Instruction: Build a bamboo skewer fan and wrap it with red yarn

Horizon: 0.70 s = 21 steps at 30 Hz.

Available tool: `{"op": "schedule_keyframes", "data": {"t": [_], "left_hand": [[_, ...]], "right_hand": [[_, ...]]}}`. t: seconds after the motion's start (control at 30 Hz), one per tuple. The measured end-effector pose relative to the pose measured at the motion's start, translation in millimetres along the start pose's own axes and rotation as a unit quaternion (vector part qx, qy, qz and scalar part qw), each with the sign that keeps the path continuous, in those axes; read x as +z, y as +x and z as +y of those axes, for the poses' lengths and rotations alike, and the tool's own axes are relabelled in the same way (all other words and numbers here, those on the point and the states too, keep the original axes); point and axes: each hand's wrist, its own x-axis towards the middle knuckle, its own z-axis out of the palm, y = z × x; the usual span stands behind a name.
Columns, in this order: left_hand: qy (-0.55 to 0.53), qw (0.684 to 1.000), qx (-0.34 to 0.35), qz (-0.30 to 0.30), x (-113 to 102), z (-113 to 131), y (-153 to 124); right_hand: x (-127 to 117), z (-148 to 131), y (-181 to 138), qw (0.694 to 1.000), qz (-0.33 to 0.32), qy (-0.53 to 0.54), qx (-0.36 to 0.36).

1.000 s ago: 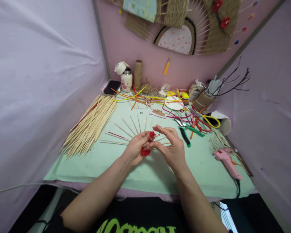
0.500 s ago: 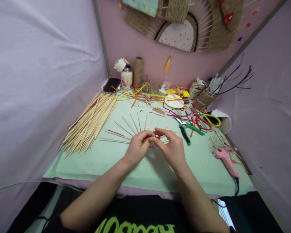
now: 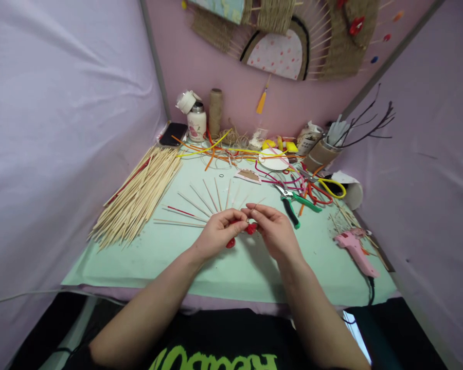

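Observation:
My left hand is closed in a pinch on a thin dark stem or wire, with a small red flower-like piece just under the fingertips. Another red piece shows below this hand. Opposite, my right hand pinches the same thin stem between thumb and forefinger; its exact shape is too fine to make out. Both hands are close together above the table. Behind them, thin sticks fan out on the cloth, one of them coloured red; their inner ends are hidden by my hands.
A heap of bamboo sticks lies left. Green-handled pruning shears, yellow-handled scissors and a pink glue gun lie right. An opened white bottle, a twine roll and a tube with twigs stand behind.
My fingers have shifted and turned the piece, so the red flower now shows between my hands and another red part below the left one. The view has moved slightly.

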Motion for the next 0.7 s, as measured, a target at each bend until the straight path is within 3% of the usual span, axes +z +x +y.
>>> {"op": "schedule_keyframes", "data": {"t": [0.17,0.23,0.33,0.43,0.53,0.6,0.7], "left_hand": [[-0.181,0.983,-0.021,0.017,9,-6,2],[-0.272,0.962,-0.026,0.03,14,-4,3],[-0.419,0.904,-0.076,0.042,19,6,4],[-0.513,0.843,-0.15,0.064,22,17,4],[-0.536,0.819,-0.185,0.094,25,22,3],[-0.519,0.83,-0.179,0.101,28,20,2],[-0.451,0.878,-0.131,0.092,32,13,0]], "right_hand": [[33,12,0,0.97,0.153,0.185,-0.049],[40,13,3,0.959,0.163,0.224,-0.062],[39,17,6,0.965,0.133,0.21,-0.089],[29,23,2,0.974,0.11,0.113,-0.164],[17,24,-7,0.955,0.113,-0.044,-0.271],[10,20,-14,0.92,0.121,-0.161,-0.337],[4,10,-21,0.852,0.119,-0.32,-0.397]]}}
